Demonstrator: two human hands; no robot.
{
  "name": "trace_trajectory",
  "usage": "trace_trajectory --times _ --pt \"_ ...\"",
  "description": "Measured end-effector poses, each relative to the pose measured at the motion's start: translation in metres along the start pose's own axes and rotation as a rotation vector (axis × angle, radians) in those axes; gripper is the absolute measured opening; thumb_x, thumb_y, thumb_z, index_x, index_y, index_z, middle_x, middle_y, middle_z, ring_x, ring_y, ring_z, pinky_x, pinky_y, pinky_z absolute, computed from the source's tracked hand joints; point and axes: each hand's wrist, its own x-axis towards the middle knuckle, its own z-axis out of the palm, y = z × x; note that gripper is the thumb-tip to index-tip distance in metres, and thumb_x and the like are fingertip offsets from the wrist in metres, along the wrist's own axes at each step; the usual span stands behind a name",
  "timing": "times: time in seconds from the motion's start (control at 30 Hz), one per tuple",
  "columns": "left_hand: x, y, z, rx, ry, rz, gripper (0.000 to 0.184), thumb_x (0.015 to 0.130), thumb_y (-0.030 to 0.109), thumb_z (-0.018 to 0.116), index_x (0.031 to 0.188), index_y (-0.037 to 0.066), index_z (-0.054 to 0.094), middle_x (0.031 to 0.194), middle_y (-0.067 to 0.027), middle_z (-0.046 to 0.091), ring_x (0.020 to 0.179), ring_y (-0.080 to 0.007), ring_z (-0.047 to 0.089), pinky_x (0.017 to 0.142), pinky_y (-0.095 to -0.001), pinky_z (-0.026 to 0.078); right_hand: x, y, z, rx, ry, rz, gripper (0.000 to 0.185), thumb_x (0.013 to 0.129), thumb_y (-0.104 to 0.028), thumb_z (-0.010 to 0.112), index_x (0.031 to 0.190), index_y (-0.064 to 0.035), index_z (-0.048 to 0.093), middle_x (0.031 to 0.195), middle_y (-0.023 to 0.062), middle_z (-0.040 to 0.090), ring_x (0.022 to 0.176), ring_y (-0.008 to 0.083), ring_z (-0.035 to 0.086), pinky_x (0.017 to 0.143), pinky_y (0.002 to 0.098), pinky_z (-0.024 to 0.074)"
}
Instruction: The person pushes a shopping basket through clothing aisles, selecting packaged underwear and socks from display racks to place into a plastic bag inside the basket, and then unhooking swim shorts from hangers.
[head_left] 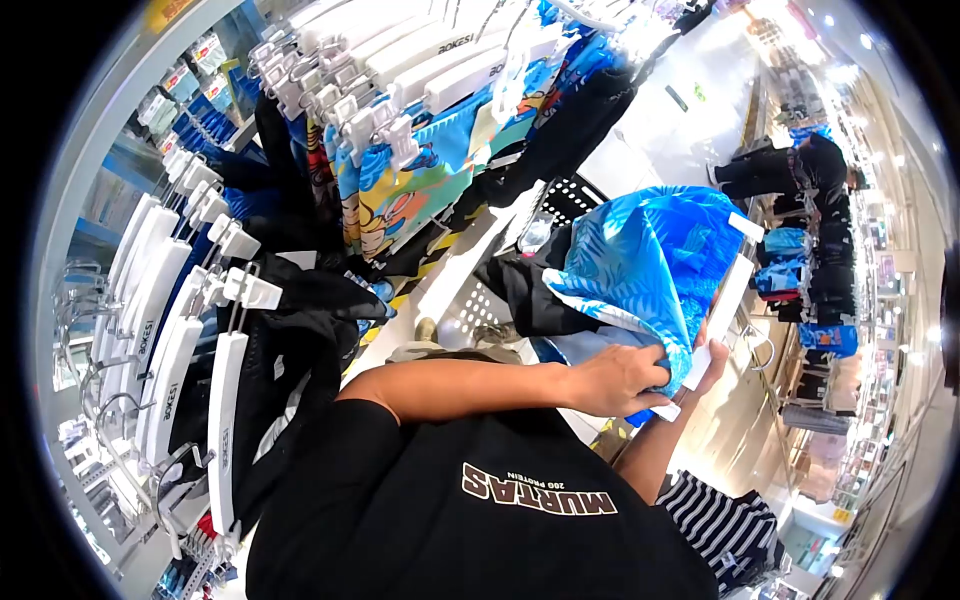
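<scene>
Blue shorts with a pale leaf print [640, 245] hang from a white clip hanger [733, 300] in front of my chest. My left hand [622, 380] reaches across from the left, its fingers closed on the shorts' waistband by the lower clip [666, 410]. Beyond it, my right hand [712, 362] is wrapped round the hanger bar, partly hidden behind the bar. The hanger's metal hook [762, 350] points right. Dark cloth [530, 290] lies below the shorts, beside a black perforated basket [568, 200].
White hangers with black garments [230, 430] crowd a rack at the left. Colourful printed shorts [420, 180] hang at the upper left. A striped garment [725, 525] is at the lower right. Another person [790, 165] bends near a clothes display [825, 260] on the right.
</scene>
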Motion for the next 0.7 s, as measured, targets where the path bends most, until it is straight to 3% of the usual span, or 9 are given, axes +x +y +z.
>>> trace_trajectory --times 0.17,0.27,0.3,0.37,0.4,0.53,0.57,0.6,0.7 --pt "-0.007 -0.023 -0.017 -0.044 0.215 0.044 0.026 0.092 0.027 0.067 0.095 0.001 0.064 0.105 -0.0206 0.061 0.091 -0.0411 0.063 0.079 -0.0463 0.05 0.013 -0.008 -0.035 -0.162 -0.228 -0.007 0.085 0.087 -0.029 0.062 0.153 0.0051 0.02 0.075 0.0022 0.047 0.06 0.0092 0.049 0.056 0.0211 0.0471" --pt "-0.036 -0.073 -0.052 -0.144 0.264 -0.371 0.03 0.098 0.027 0.064 0.088 -0.001 0.063 0.069 -0.0093 0.063 0.067 -0.0158 0.063 0.06 -0.0353 0.048 0.013 -0.006 0.006 -0.371 -0.26 0.034 0.093 0.086 -0.041 0.066 0.151 0.0102 0.022 0.071 0.0022 0.045 0.052 0.0084 0.043 0.045 0.0184 0.0406" --pt "-0.045 -0.08 -0.066 -0.367 0.413 -0.514 0.032 0.099 0.028 0.064 0.083 0.0 0.063 0.067 -0.0031 0.061 0.065 -0.0111 0.059 0.058 -0.0326 0.047 0.015 -0.004 0.017 -0.384 -0.272 0.074 0.091 0.085 -0.043 0.067 0.148 0.0102 0.027 0.071 0.0024 0.046 0.052 0.0084 0.044 0.044 0.019 0.0407" --pt "-0.079 -0.132 -0.09 -0.086 0.565 -0.632 0.026 0.096 0.022 0.065 0.085 -0.001 0.065 0.068 -0.0001 0.059 0.063 -0.0083 0.051 0.059 -0.0298 0.045 0.021 0.008 0.03 -0.441 -0.276 0.148 0.084 0.083 -0.049 0.069 0.136 0.0092 0.042 0.073 0.0034 0.049 0.051 0.0081 0.047 0.042 0.0203 0.0408" --pt "-0.099 -0.172 -0.09 -0.083 0.722 -0.543 0.026 0.094 0.022 0.066 0.086 -0.003 0.065 0.067 -0.0007 0.059 0.063 -0.0079 0.049 0.058 -0.03 0.043 0.022 0.014 0.047 -0.427 -0.301 0.184 0.076 0.084 -0.048 0.069 0.13 0.0075 0.046 0.076 0.0043 0.052 0.051 0.0081 0.049 0.042 0.0201 0.0411" --pt "-0.17 -0.245 -0.109 -0.022 0.838 -0.874 0.034 0.088 0.03 0.074 0.098 -0.002 0.065 0.083 -0.0092 0.065 0.074 -0.0156 0.056 0.068 -0.0353 0.047 0.038 0.044 0.114 -0.345 -0.46 0.22 0.072 0.093 -0.044 0.064 0.14 0.0039 0.041 0.083 0.0056 0.056 0.051 0.0073 0.05 0.042 0.0186 0.04" --pt "-0.184 -0.26 -0.109 -0.017 0.931 -0.873 0.035 0.087 0.03 0.074 0.101 -0.001 0.065 0.09 -0.0111 0.067 0.08 -0.0184 0.06 0.073 -0.0353 0.049 0.044 0.046 0.127 -0.213 -0.493 0.312 0.079 0.094 -0.031 0.068 0.153 0.0018 0.027 0.084 0.0039 0.057 0.061 0.0089 0.053 0.052 0.0203 0.0432" --pt "-0.2 -0.271 -0.108 -0.014 1.022 -0.873 0.037 0.087 0.03 0.075 0.105 -0.001 0.065 0.096 -0.0131 0.068 0.087 -0.0211 0.063 0.078 -0.0352 0.05 0.051 0.051 0.138 -0.106 -0.554 0.329 0.073 0.095 -0.028 0.068 0.151 0.001 0.032 0.087 0.0036 0.058 0.065 0.0081 0.054 0.056 0.0202 0.0441" --pt "-0.251 -0.286 -0.113 0.08 1.024 -0.889 0.039 0.09 0.027 0.071 0.118 0.001 0.064 0.104 -0.0168 0.069 0.098 -0.025 0.066 0.087 -0.0369 0.051 0.061 0.062 0.184 -0.145 -0.509 0.258 0.066 0.1 -0.035 0.059 0.15 0.0009 0.034 0.086 0.0043 0.057 0.057 0.0063 0.051 0.049 0.0184 0.0422"
